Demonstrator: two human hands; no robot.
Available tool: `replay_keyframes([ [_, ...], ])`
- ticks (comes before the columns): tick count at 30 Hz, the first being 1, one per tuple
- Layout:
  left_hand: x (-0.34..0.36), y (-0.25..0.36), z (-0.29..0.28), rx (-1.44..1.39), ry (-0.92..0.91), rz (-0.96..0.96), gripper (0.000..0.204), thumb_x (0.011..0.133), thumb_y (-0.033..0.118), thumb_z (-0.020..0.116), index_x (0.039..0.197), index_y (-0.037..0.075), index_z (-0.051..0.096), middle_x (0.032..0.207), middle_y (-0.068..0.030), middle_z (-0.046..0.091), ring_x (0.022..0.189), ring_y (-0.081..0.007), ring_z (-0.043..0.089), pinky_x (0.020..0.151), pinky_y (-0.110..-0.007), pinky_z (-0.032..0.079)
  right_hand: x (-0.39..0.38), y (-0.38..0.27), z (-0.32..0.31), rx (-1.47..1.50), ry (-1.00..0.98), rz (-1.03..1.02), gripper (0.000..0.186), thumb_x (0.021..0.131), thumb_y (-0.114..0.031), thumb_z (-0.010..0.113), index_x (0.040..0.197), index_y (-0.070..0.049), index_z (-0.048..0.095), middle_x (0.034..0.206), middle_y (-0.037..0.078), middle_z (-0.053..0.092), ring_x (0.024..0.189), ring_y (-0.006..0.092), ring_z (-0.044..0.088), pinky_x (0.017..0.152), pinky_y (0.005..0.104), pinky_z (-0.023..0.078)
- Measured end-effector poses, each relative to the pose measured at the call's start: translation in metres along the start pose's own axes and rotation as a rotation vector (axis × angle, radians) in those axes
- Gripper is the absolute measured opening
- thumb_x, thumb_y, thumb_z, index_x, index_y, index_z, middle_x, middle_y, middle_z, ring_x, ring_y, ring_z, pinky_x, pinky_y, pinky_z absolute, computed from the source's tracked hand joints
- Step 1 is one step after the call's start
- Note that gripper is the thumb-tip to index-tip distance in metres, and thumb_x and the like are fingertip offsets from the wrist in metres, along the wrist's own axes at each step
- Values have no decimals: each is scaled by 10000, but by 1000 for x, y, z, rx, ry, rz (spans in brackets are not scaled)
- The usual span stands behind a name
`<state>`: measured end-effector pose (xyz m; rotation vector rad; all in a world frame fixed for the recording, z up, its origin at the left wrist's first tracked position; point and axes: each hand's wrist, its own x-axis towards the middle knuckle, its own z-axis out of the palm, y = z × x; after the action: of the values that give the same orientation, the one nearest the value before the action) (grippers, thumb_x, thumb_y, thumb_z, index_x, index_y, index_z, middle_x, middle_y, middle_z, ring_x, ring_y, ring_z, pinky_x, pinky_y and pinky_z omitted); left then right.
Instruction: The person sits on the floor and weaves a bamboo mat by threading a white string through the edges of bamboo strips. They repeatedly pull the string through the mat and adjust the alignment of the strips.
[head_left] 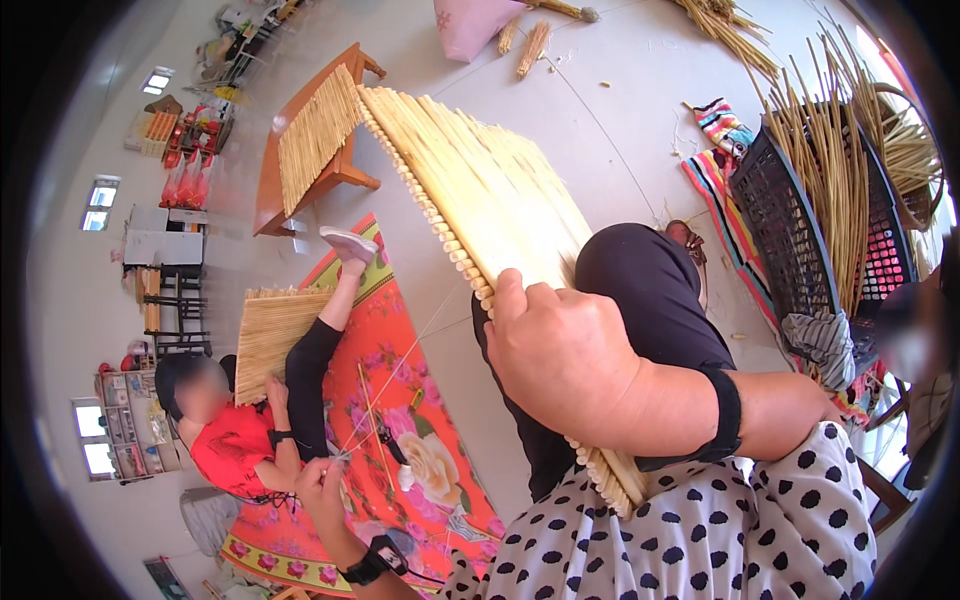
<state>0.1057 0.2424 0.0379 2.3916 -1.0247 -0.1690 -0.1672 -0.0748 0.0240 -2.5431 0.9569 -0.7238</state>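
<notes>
A stiff mat of pale straw stalks (pixel 480 185) lies across my lap and reaches away from me, its row of cut stalk ends running along the left edge. My right hand (pixel 560 345) is closed over that edge, fingers wrapped on the stalks. Out to the left, my left hand (pixel 322 492) is closed in a pinch on a thin pale thread (pixel 415 345). The thread stretches up toward the mat's edge near my right hand. Whether a needle is in the pinch is too small to tell.
A person in a red shirt (pixel 225 445) sits at left on a red flowered cloth (pixel 400 370), holding another stalk mat (pixel 270 335). A wooden bench (pixel 345 165) bears a mat farther off. At right stands a black plastic basket (pixel 790 215) of long stalks. Stalk bundles (pixel 533 50) lie beyond.
</notes>
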Motion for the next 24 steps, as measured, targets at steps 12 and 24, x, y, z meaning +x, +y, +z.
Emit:
replay_keyframes([
  [12, 58, 104, 74, -785, -4, 65, 187, 980, 27, 508, 1162, -4, 541, 753, 10, 490, 646, -63, 461, 578, -200, 388, 13, 43, -32, 175, -51, 133, 249, 804, -122, 730, 1005, 19, 685, 611, 155, 619, 525, 270, 640, 540, 346, 523],
  [24, 91, 257, 186, -631, -21, 797, 129, 841, -28, 692, 925, 36, 618, 836, -75, 560, 679, -256, 615, 595, -329, 510, -16, 82, -63, 221, 38, 169, 335, 766, -72, 747, 1083, 17, 687, 585, 39, 538, 484, 54, 471, 492, 227, 409],
])
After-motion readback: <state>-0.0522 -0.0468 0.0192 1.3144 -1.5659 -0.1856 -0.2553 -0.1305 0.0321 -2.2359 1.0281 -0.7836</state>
